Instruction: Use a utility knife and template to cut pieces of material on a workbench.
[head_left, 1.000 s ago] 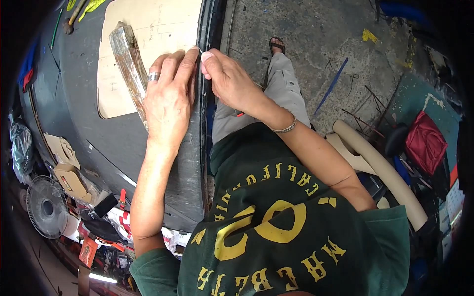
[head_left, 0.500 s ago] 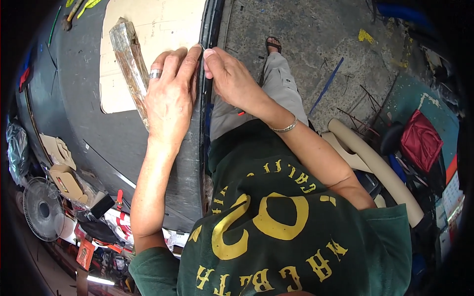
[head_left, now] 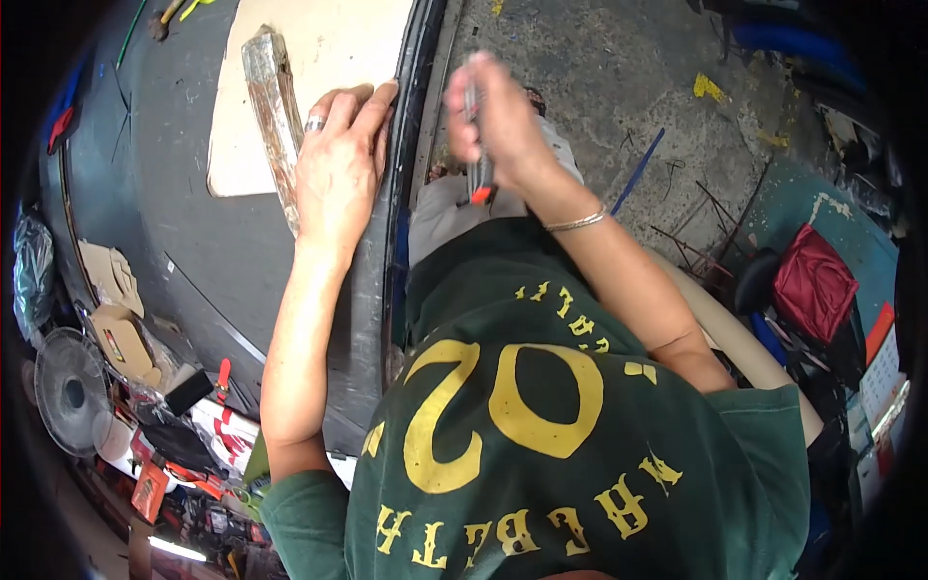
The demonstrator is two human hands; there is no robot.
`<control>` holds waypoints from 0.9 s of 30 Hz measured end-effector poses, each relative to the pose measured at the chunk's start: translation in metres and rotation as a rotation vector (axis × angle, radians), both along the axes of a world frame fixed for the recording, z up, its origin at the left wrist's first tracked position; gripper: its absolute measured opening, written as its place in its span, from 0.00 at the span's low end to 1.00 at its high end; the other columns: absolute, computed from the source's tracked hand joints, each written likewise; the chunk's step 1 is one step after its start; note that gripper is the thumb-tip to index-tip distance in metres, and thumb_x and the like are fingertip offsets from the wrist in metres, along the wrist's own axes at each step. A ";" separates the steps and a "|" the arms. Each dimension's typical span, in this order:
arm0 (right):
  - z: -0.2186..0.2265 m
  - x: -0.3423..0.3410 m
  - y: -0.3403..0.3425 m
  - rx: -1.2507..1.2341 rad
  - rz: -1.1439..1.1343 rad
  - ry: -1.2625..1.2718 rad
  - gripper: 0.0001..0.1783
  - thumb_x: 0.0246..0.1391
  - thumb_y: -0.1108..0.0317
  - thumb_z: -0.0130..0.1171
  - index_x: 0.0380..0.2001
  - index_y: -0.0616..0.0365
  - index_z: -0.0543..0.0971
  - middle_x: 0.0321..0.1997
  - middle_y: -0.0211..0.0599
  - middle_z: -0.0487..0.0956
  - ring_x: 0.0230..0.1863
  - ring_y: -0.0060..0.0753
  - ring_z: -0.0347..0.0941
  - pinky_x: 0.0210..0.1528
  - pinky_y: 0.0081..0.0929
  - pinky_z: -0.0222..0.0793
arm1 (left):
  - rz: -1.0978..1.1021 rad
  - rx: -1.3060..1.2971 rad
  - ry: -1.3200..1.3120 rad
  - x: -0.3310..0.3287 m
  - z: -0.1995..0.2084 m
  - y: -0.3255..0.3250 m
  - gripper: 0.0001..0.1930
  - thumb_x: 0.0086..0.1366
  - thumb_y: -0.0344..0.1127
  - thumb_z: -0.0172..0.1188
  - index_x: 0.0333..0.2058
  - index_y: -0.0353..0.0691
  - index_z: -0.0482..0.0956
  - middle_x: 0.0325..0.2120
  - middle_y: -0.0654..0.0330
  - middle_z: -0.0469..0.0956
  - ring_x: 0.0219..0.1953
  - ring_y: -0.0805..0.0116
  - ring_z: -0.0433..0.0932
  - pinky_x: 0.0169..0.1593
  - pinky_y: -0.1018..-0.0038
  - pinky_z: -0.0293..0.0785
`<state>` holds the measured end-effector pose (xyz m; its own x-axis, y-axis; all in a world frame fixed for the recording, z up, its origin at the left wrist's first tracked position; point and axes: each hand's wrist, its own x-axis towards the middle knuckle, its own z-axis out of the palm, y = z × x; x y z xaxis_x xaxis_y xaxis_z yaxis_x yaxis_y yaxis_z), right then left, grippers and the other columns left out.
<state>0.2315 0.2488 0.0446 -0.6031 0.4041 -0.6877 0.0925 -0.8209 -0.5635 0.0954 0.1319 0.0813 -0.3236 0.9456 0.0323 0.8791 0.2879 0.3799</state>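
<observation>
My left hand point(head_left: 340, 159) lies on a beige cardboard sheet point(head_left: 333, 43) near the black table's edge, its fingers stretched toward that edge. A ring is on one finger; the thumb is mostly hidden. A long bar wrapped in shiny brown tape point(head_left: 271, 92) rests on the sheet, touching or just beside this hand. Over the floor to the right of the edge, my right hand point(head_left: 503, 121) is closed around a slim grey tool with a red end point(head_left: 480, 196), apparently a utility knife. Motion blurs the fingers, and no blade can be made out.
The black table point(head_left: 184, 126) carries a hammer point(head_left: 162, 21) at its far left. A fan point(head_left: 72, 391) and an open carton point(head_left: 124, 343) stand at the lower left. To the right are a cardboard tube point(head_left: 773, 362), a dark red bag point(head_left: 815, 283) and a blue strip point(head_left: 640, 174) on the floor.
My right hand has moved right, away from the table edge and my left fingertips, and the grey tool now shows in it. My left hand stays on the sheet.
</observation>
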 end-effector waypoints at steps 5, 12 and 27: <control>-0.005 0.034 0.018 0.229 0.222 -0.179 0.19 0.69 0.52 0.51 0.44 0.59 0.64 0.25 0.29 0.66 0.16 0.20 0.60 0.16 0.22 0.58 | 0.058 0.092 -0.015 0.005 0.002 -0.001 0.12 0.66 0.30 0.61 0.48 0.42 0.83 0.42 0.57 0.80 0.46 0.53 0.80 0.46 0.61 0.78; -0.030 0.060 0.062 0.854 0.762 -0.033 0.16 0.69 0.59 0.52 0.50 0.59 0.68 0.34 0.40 0.76 0.24 0.28 0.74 0.28 0.30 0.71 | 0.407 0.120 -0.059 0.024 -0.001 0.006 0.05 0.64 0.32 0.65 0.37 0.40 0.83 0.36 0.57 0.82 0.42 0.53 0.80 0.46 0.63 0.77; -0.029 -0.046 0.116 1.815 1.209 0.608 0.13 0.68 0.56 0.53 0.42 0.53 0.73 0.42 0.41 0.74 0.36 0.54 0.78 0.35 0.49 0.76 | 0.802 0.028 0.040 0.047 -0.003 0.015 0.14 0.59 0.37 0.69 0.43 0.40 0.84 0.43 0.54 0.83 0.49 0.51 0.80 0.53 0.60 0.75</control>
